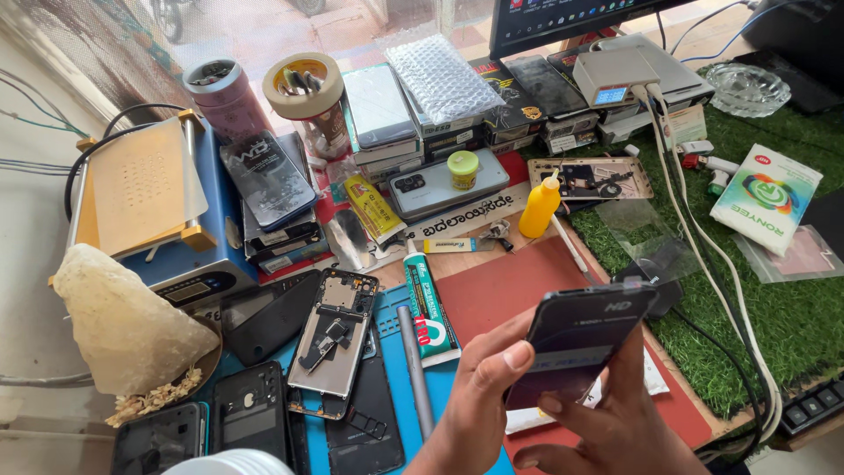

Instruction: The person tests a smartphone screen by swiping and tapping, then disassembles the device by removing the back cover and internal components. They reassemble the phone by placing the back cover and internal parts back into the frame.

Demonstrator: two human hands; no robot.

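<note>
A dark smartphone (582, 336) is raised over the red mat (510, 286), tilted, and held in both hands. My left hand (475, 400) grips its left edge with the thumb on the face. My right hand (611, 422) holds the lower right, thumb resting across the bottom of the screen. White paper shows under the phone. Just left of my hands lie a grey metal tool (415, 369) and a green-and-white glue tube (428, 303) on the blue mat (444, 387).
Opened phone frames (334, 339) and dark back covers cover the blue mat. A yellow squeeze bottle (540, 207), a blue heating plate machine (163, 220), stacked phone boxes (440, 114), tape roll (303, 84), white cables (703, 237) and green turf (774, 308) surround the mats.
</note>
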